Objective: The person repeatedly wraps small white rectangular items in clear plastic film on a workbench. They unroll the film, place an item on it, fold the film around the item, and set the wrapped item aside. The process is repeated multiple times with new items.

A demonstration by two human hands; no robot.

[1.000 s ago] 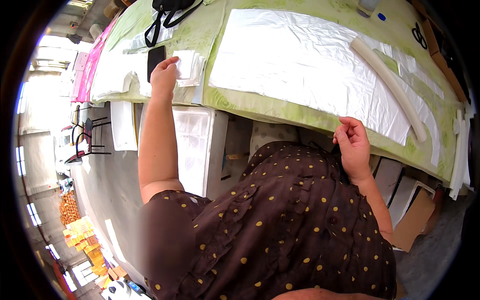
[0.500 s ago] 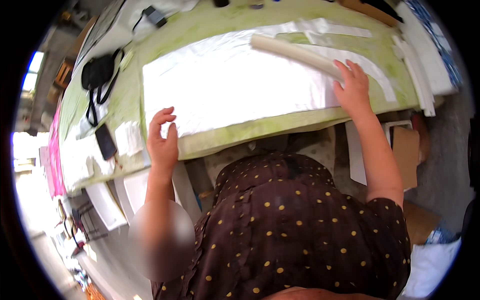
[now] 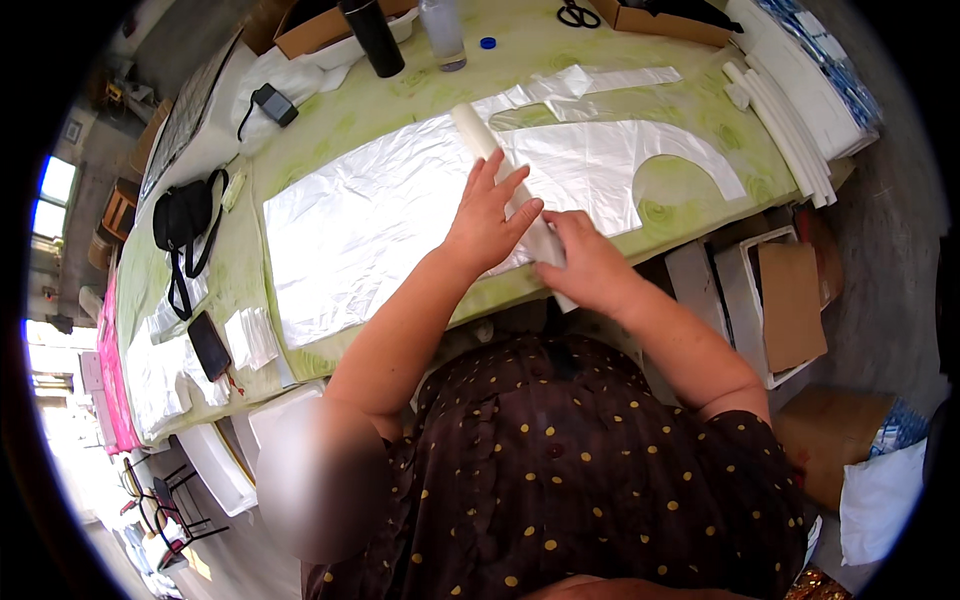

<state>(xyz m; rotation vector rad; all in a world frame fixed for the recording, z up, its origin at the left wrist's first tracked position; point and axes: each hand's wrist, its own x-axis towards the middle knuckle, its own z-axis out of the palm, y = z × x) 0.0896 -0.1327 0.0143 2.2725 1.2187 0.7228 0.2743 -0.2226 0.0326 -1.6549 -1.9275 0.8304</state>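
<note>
A thin, wrinkled white plastic sheet (image 3: 370,215) lies spread on the table, with a curved cutout and a strap-like piece at its right. Across its middle slants a long whitish tube (image 3: 541,238), its far end left of its near end, which sticks out past the table's front edge. My left hand (image 3: 487,215) lies against the tube with fingers spread. Just to its right, my right hand (image 3: 588,262) has its fingers closed around the nearer part of the tube. Some of the tube is hidden under both hands.
A green patterned cloth (image 3: 560,85) covers the table. At left lie a black bag (image 3: 184,215), a phone (image 3: 209,346) and folded white plastic (image 3: 250,338). A black bottle (image 3: 372,38), a clear bottle (image 3: 443,35) and scissors (image 3: 578,14) are at the back; more white tubes (image 3: 780,128) lie right.
The tube has swung to a steeper slant and shifted left and nearer to me. My left hand has come right onto it; my right hand has moved left and closed on it.
</note>
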